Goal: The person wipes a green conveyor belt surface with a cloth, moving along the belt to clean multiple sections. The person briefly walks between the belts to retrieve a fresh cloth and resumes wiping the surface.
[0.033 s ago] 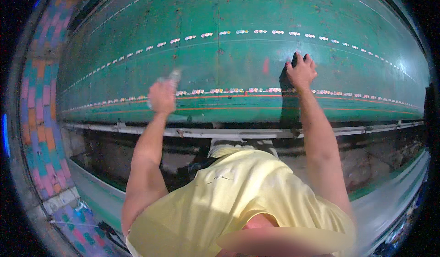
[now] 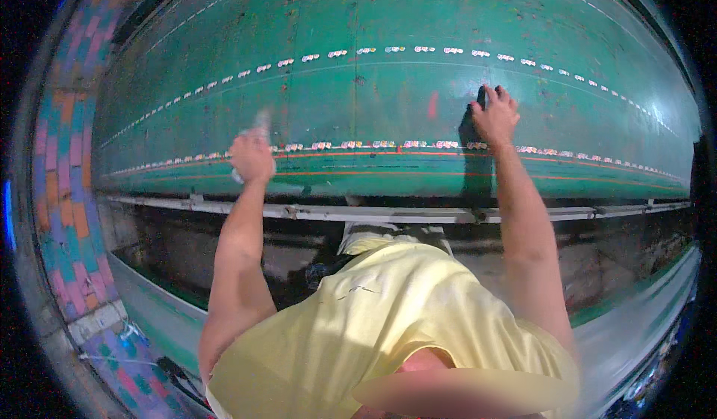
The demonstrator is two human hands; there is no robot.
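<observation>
The green wall (image 2: 388, 90) blocks both hands; open gap above the rail (image 2: 388, 212)

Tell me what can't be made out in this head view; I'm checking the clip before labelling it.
- Head view: the pale object in the left hand is motion-blurred; its kind is unclear.
- Head view: the right hand lies flat on the green panel; its palm hides whatever is beneath.
- Head view: the small marks in the dotted rows are too small to tell.
- Head view: the yellow shirt hides the legs and the ground below.
</observation>
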